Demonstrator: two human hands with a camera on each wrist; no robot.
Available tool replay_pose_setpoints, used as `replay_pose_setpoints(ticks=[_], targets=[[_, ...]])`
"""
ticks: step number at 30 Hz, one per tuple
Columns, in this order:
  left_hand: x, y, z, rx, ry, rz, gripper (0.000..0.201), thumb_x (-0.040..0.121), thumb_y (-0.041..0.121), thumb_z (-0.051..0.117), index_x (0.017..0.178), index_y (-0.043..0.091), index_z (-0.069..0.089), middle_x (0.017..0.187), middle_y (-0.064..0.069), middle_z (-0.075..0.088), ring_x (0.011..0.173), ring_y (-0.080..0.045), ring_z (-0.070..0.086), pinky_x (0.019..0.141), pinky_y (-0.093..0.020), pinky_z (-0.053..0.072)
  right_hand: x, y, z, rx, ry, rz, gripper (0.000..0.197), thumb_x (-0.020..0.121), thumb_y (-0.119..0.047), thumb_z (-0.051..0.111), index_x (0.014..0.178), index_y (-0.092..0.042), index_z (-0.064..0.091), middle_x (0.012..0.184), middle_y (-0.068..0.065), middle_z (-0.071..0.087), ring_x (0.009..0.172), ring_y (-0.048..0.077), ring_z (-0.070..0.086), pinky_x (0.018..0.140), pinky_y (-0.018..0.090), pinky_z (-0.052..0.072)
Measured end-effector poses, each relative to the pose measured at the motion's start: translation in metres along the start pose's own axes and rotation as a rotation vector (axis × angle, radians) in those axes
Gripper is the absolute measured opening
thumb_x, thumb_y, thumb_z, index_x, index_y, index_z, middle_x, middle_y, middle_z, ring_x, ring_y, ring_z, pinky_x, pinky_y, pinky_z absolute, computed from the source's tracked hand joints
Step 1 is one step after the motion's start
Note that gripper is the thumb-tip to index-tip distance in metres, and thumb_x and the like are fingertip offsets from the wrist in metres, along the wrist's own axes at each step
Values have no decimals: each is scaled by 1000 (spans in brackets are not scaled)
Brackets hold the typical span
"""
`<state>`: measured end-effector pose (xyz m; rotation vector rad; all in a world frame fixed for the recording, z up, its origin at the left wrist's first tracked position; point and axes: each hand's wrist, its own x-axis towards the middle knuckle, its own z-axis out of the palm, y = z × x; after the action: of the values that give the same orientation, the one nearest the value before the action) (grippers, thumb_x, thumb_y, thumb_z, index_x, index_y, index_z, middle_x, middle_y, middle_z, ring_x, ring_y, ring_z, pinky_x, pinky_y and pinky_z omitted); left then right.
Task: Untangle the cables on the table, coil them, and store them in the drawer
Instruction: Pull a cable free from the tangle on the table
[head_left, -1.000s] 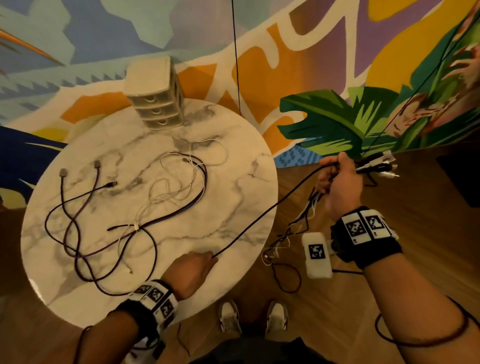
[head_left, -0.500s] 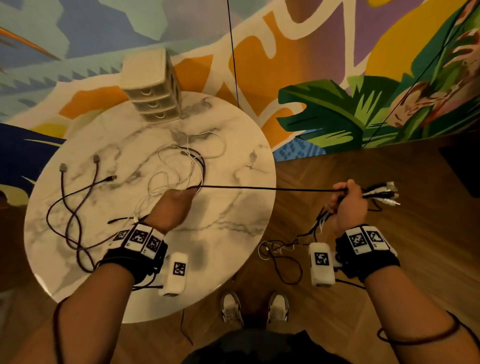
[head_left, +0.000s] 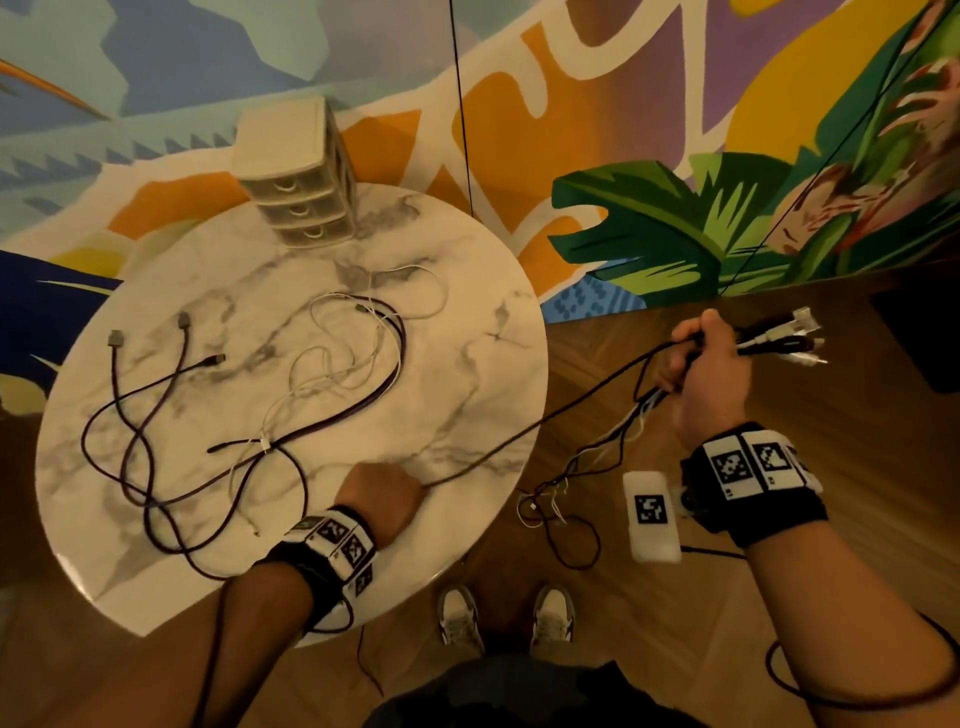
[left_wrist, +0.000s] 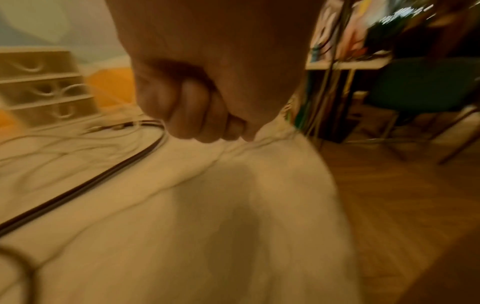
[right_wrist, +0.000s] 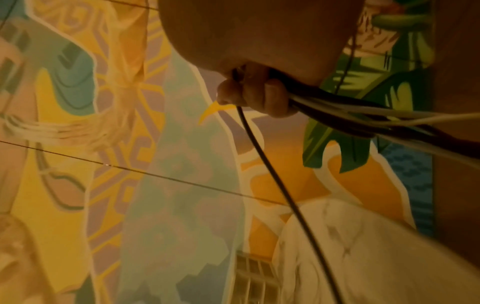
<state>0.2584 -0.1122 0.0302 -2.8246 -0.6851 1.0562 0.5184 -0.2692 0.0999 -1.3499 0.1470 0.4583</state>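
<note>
- the round marble tabletop (head_left: 467, 322) stands on a wooden floor (head_left: 779, 597) in front of a painted mural wall (head_left: 675, 156).
- a small three-drawer unit (head_left: 296, 176) sits at the far edge of the tabletop, its drawers closed.
- dark cables (head_left: 156, 467) and thin white cables (head_left: 332, 364) lie in loose, overlapping loops across the left and middle of the tabletop, connector ends pointing toward the far left.
- one black cable (head_left: 545, 415) runs taut from the left hand, over the tabletop's near right edge, to the right hand.
- the right hand (head_left: 709, 379) is off the tabletop over the floor, its grip curled round a bundle of cables (head_left: 774, 340), plug ends sticking out past the knuckles and loose lengths hanging down to the floor.
- the left hand (head_left: 382, 496) is low at the near edge of the tabletop, its grip curled tight on the black cable's other end; the wrist view is blurred.
</note>
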Motion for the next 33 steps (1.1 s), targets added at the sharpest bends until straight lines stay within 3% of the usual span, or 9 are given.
replay_pose_setpoints(ticks=[3,6,8,12,17,20,25,30,33], targets=[[0,33,-19,-67,-32,205,49,97,51,31,125,16,49,125,-10,55,113,-31,52,92,-39,37,6,-9,-14,-57,-62,-13,44,100,-33,36,61,-16,48,39,-6,36,35,10,28,44,24,20],[9,76,-75,-531,151,336,52,92,54,43,128,16,43,121,-6,50,105,-28,54,87,-39,43,-7,-11,-17,-167,-160,-25,44,100,-33,37,61,-15,50,39,-5,37,35,10,28,43,22,20],[13,101,-120,-834,272,358,42,92,46,50,120,15,50,112,-4,56,96,-22,56,80,-33,44,-15,-10,-18,-219,-212,-37,46,100,-33,38,61,-14,52,39,-5,37,35,10,28,40,21,21],[23,124,-167,-973,310,451,29,98,27,43,95,6,63,83,-11,67,74,-19,61,69,-27,46,-17,-20,-36,-280,-239,-102,52,101,-37,35,82,1,65,41,-2,40,35,11,31,40,20,24],[58,131,-149,-1318,159,457,40,101,29,38,85,3,63,71,-18,69,62,-19,64,60,-26,49,-13,-36,-68,-345,-220,-101,59,102,-40,28,78,-3,66,42,-1,41,35,11,32,40,20,27],[77,139,-115,-1290,-15,374,42,99,35,42,90,2,65,85,-22,70,78,-31,67,70,-39,50,-13,-38,-78,-352,-210,-88,57,102,-39,28,76,-3,65,48,4,40,36,10,33,41,23,26],[92,144,-85,-357,-205,187,40,94,40,44,116,10,60,122,-12,60,110,-29,57,91,-37,45,-16,-44,-82,-390,-236,-87,57,103,-35,27,81,2,65,51,6,53,38,8,43,44,24,32],[54,169,-151,-910,274,672,51,85,37,65,130,21,47,135,-3,47,115,-16,50,96,-33,43,-13,-47,-76,-578,-276,-234,54,103,-33,28,82,-7,71,91,8,70,85,17,63,76,27,46],[32,193,-198,-1103,267,829,39,88,12,61,125,4,51,114,-5,57,102,-16,54,88,-27,46,-13,-61,-68,-587,-320,-263,49,102,-33,33,83,-8,71,94,6,69,82,12,62,67,21,47]])
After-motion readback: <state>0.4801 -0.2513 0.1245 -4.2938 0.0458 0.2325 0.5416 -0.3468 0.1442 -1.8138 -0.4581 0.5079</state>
